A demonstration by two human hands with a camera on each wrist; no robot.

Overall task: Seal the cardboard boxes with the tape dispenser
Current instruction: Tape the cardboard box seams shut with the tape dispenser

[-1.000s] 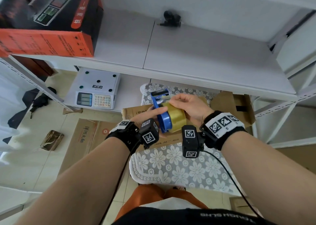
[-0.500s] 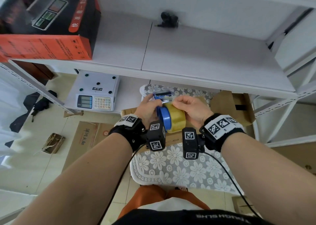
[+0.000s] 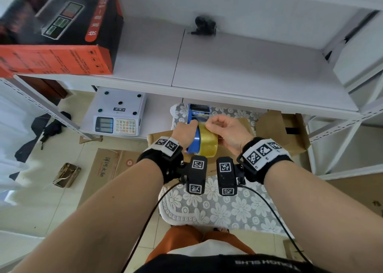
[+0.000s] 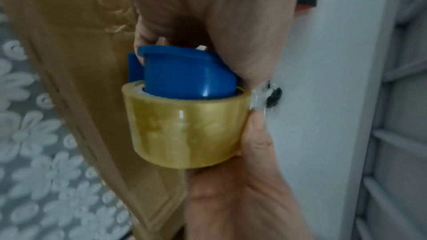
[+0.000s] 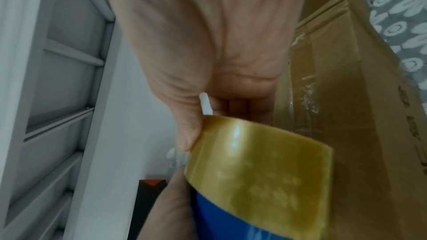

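A blue tape dispenser [image 3: 194, 125] carrying a yellowish roll of clear tape [image 3: 208, 143] is held up in front of me over a brown cardboard box [image 3: 163, 137]. My left hand [image 3: 184, 130] grips the dispenser's blue body [image 4: 184, 78] from the left. My right hand [image 3: 226, 127] reaches across the roll [image 5: 261, 160] and pinches the loose end of the tape [image 3: 204, 119] near the cutter. The box [image 4: 76, 61] lies on a grey flowered cloth [image 3: 217, 208]; old tape [image 5: 307, 87] shows on its flap. Most of the box is hidden behind my hands.
A white shelf board [image 3: 228, 73] juts out just above my hands. An electronic scale [image 3: 116, 114] sits on the lower shelf at left, a red-and-black carton [image 3: 56, 34] on the upper shelf. Another open cardboard box [image 3: 284, 131] stands at right. Flattened cardboard [image 3: 103, 169] lies on the floor.
Both hands have raised the dispenser a little and turned its cutter end away from me. My right hand has shifted from the roll's side to pinching the tape end.
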